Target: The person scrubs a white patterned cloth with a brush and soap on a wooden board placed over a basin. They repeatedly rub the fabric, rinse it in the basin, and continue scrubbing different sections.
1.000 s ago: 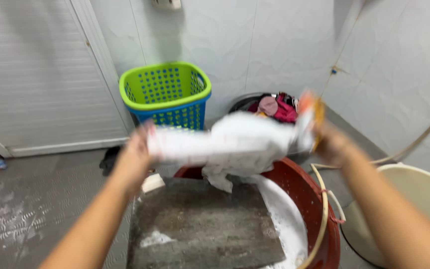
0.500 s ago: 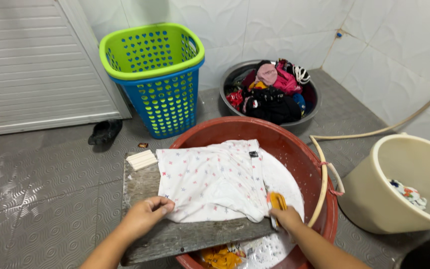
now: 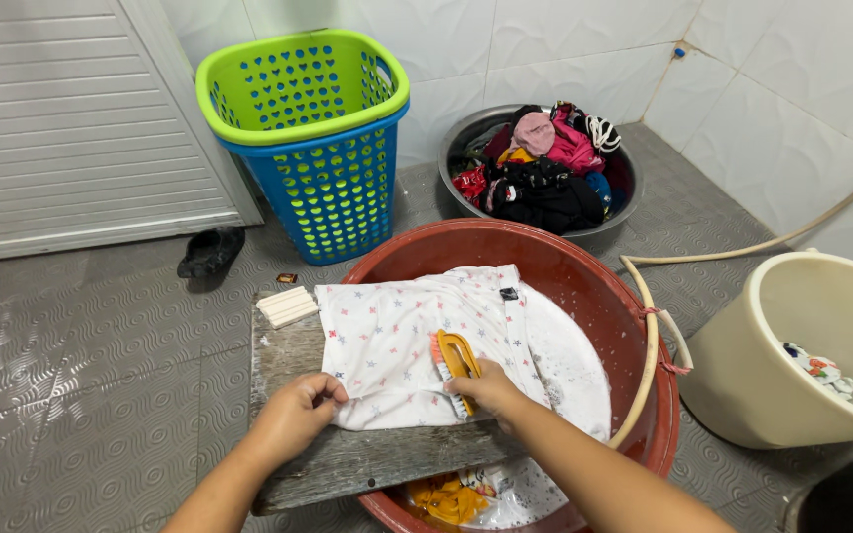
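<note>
The right hand [image 3: 491, 387] has its grip clenched on an orange brush [image 3: 454, 367], bristles down on a white shirt [image 3: 412, 341] with small stars. To its left, the left hand [image 3: 293, 415] pinches the shirt's near edge against a wooden board [image 3: 348, 459], the surface laid across a red tub [image 3: 584, 271]. A bar of soap [image 3: 286, 306] sits on the board's far left corner. Beyond the grip stand a blue and green basket [image 3: 323, 148] and a metal basin [image 3: 466, 133] of clothes; to the right, a cream bucket [image 3: 742, 375].
</note>
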